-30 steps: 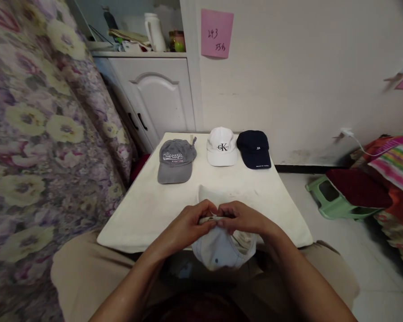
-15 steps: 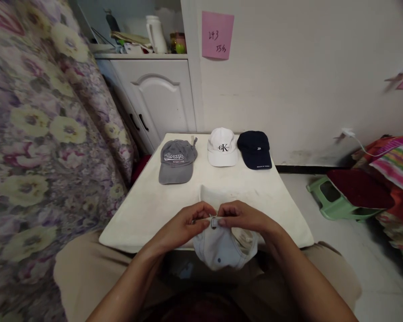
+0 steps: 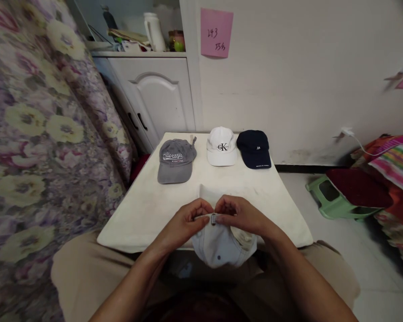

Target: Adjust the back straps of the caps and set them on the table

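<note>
"Where's the pale cap (image 3: pixel 218 250)?"

"It's in both hands, at the near edge of the surface (image 3: pixel 144 219). I can't tell if it's resting on anything."

"How are the hands?"

"The left hand (image 3: pixel 190 219) is pinched closed, thumb in front and fingers behind, on the cap's top edge. The right hand (image 3: pixel 242 217) pinches the same edge, just beside it. Between them is a little buckle (image 3: pixel 213 219)."

"So which step is this?"

"I think it's the buckle part. I can't see if it's done up."

"What does the next move need?"

"Small, careful fingers, I'd say: one hand holding the cap steady, the other working the buckle."

"And the other caps?"

"A grey cap (image 3: pixel 176 163), a white cap (image 3: pixel 221 150) and a dark blue cap (image 3: pixel 254 150) sit farther back, well apart from the hands."
</note>
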### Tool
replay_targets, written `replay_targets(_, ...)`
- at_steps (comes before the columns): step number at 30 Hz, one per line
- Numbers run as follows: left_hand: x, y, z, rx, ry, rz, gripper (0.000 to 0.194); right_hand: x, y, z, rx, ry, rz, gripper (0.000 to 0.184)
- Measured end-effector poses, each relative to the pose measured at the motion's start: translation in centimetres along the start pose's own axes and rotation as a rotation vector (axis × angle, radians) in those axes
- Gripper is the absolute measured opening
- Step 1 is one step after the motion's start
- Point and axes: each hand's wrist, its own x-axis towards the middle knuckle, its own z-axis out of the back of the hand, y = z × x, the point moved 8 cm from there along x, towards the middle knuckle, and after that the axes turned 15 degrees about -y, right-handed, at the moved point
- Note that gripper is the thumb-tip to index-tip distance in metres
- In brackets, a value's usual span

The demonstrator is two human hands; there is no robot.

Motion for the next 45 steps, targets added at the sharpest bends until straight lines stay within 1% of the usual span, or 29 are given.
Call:
replay_targets(3, 0.2, 0.0, 0.5, -0.05, -0.039, 0.002, 0.023, -0.2, 1.0, 0.1, 0.002, -0.054, 0.056, 0.018)
replay_targets(8, 0.2, -0.1, 0.7, -0.076, -0.046, 0.0, 0.025, -0.2, 0.9, 0.0, 0.007, -0.071, 0.041, 0.018)
replay_targets(14, 0.0, -0.1, 0.0, -0.088, 0.027, -0.023, 0.027, -0.4, 0.9, 0.0, 0.001, -0.011, 0.05, 0.014)
replay_targets(17, 0.0, -0.2, -0.2, -0.106, 0.032, -0.033, 0.027, -0.5, 1.0, -0.1, -0.047, 0.008, 0.065, 0.013)
replay_targets(21, 0.1, -0.1, -0.4, -0.112, 0.011, -0.016, 0.027, -0.3, 1.2, 0.1, -0.172, -0.056, 0.129, 0.013)
replay_targets(27, 0.2, -0.1, -0.5, -0.084, -0.023, -0.021, 0.025, -0.3, 1.4, 0.2, -0.253, -0.14, 0.15, 0.01)
replay_targets(31, 0.3, -0.1, -0.5, -0.064, -0.039, -0.036, 0.025, -0.4, 2.0, 0.4, -0.327, -0.206, 0.174, 0.014)
replay_targets(39, 0.3, -0.7, -0.5, 0.004, -0.071, -0.064, 0.02, -0.8, 2.8, 0.2, -0.426, -0.242, 0.189, 0.018)
replay_targets(45, 0.4, -0.6, -0.6, 0.052, -0.083, -0.082, 0.017, -0.9, 2.8, 0.0, -0.47, -0.218, 0.184, 0.014)
